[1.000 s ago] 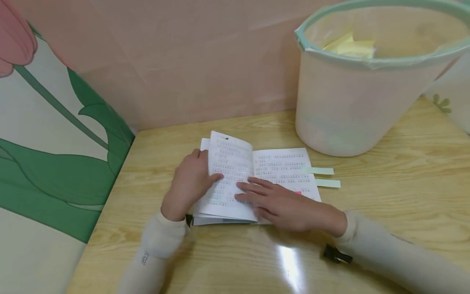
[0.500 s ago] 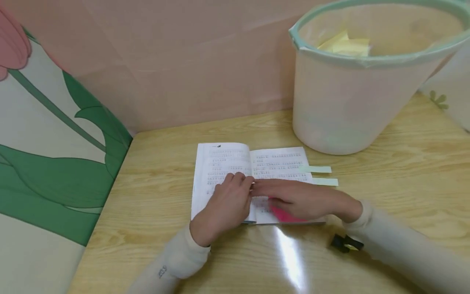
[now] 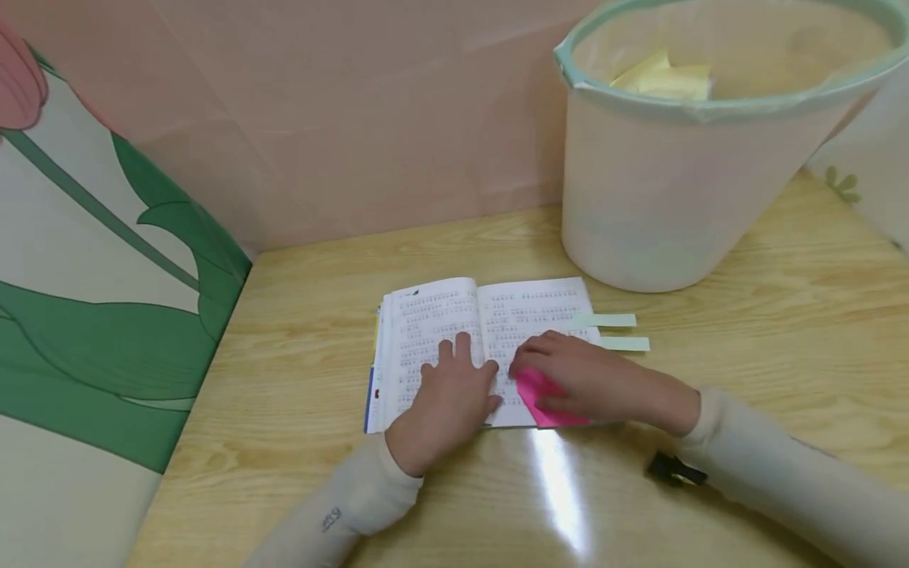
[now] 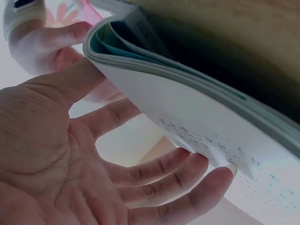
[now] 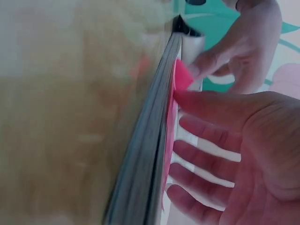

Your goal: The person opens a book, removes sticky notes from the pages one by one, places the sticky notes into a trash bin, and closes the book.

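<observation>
An open book point(image 3: 436, 315) with printed pages lies on the wooden table. My left hand point(image 3: 450, 402) rests on it near the spine, fingers spread and fingertips on the left page. In the left wrist view, that hand point(image 4: 93, 145) touches the curved page stack. On the right page lies a bright pink sticky note point(image 3: 543, 402). My right hand point(image 3: 596, 379) rests over the note, partly covering it. From the right wrist, the thumb of my right hand point(image 5: 253, 140) touches the note and the fingertips meet the page, spread apart.
Two pale green paper tabs point(image 3: 625, 344) stick out from the book's right edge. Behind to the right stands a pale bin point(image 3: 660, 189) with a green rim, yellow paper point(image 3: 667, 83) inside it. A pinkish wall covering point(image 3: 355, 118) rises behind the table point(image 3: 298, 315).
The lifted page has been laid flat on the left. My left hand has moved right toward the spine. My right hand has moved right onto the pink note, which was mostly covered before.
</observation>
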Motion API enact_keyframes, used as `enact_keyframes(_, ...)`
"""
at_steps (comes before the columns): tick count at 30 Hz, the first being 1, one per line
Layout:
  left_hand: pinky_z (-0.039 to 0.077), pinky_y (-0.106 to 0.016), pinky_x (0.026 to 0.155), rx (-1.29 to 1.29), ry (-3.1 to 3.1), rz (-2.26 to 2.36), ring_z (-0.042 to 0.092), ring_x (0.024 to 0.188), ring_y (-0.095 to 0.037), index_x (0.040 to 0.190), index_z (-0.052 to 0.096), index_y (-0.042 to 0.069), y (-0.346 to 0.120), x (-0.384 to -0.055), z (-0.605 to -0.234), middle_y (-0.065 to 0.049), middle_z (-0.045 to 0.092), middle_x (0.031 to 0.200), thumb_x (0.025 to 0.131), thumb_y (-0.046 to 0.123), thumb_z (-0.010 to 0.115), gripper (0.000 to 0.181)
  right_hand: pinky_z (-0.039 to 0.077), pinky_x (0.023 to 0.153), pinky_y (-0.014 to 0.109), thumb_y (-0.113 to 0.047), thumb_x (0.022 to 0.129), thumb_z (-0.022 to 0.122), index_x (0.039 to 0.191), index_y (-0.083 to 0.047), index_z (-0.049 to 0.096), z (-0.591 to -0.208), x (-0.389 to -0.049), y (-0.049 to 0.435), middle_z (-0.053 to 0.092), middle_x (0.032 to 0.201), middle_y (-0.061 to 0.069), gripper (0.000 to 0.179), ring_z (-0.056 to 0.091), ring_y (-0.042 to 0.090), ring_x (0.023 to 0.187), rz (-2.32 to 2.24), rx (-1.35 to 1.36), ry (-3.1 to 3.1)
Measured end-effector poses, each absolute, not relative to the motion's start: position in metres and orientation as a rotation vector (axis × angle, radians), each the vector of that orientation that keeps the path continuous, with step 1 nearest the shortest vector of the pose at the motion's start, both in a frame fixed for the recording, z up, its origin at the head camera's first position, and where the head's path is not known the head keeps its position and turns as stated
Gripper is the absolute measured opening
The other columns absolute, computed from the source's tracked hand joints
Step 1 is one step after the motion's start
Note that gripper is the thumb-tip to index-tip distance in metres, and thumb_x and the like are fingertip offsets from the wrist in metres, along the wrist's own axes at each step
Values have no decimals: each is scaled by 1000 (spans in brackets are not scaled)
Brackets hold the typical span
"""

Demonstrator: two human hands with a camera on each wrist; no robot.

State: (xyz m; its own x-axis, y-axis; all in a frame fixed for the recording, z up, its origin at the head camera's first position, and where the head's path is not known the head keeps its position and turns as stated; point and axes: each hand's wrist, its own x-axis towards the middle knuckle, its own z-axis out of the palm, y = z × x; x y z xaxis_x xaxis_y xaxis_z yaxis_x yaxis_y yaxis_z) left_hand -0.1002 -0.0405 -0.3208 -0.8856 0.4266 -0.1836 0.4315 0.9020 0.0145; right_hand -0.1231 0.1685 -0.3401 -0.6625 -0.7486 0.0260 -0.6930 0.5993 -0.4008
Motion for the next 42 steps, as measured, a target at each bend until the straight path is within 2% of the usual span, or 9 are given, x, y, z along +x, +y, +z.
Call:
enact_keyframes(5,55,-48,66,681,2891,-74,50,104,-34,121,68,21,-39,-100,-322,-17,50,119,91,45,68,38,49,101,45,-28,81,81,118,-13,65,-342,-117,159,62,124,3,43,55,27,117,-507,-1238,2714)
enact_keyframes(12,57,-50,69,686,2858,-48,50,103,-34,124,67,22,-38,-100,-321,-17,50,118,93,43,67,37,43,108,47,-35,84,78,129,-12,59,-343,-108,153,58,132,3,53,51,26,124,-453,-1104,2720)
enact_keyframes(17,55,-37,58,720,2853,-13,49,96,-31,123,68,20,-38,-99,-322,-17,50,115,94,41,66,35,42,109,46,-32,84,78,130,-12,57,-340,-105,153,57,131,3,55,49,24,124,-465,-1088,2713)
enact_keyframes(21,50,-29,51,748,2861,2,48,93,-30,121,67,18,-38,-98,-322,-17,49,116,94,37,67,33,45,102,44,-30,82,80,124,-14,58,-337,-102,153,57,121,0,50,50,21,114,-474,-1066,2683)
enact_keyframes(26,51,-31,51,766,2884,-19,51,97,-34,119,67,19,-40,-97,-323,-16,46,136,94,36,68,31,49,94,41,-30,82,80,117,-15,58,-336,-99,152,57,112,-3,44,52,18,103,-435,-1070,2674)
enact_keyframes(29,52,-33,53,780,2881,-14,52,101,-36,119,67,19,-41,-97,-323,-10,46,145,94,37,68,31,49,96,43,-31,82,79,116,-14,59,-335,-99,153,58,113,-1,43,55,20,104,-414,-1067,2677)
enact_keyframes(35,53,-34,54,802,2865,-58,52,100,-33,121,66,20,-40,-98,-324,-2,53,140,94,39,67,33,52,87,39,-34,82,79,112,-16,62,-330,-99,154,60,108,-3,39,54,16,97,-367,-1074,2682)
enact_keyframes(42,54,-36,56,783,2833,-117,52,105,-34,125,65,21,-38,-100,-325,-1,51,144,96,42,63,36,51,80,35,-34,86,75,102,-25,66,-330,-99,156,59,102,-10,21,50,11,91,-355,-1184,2675)
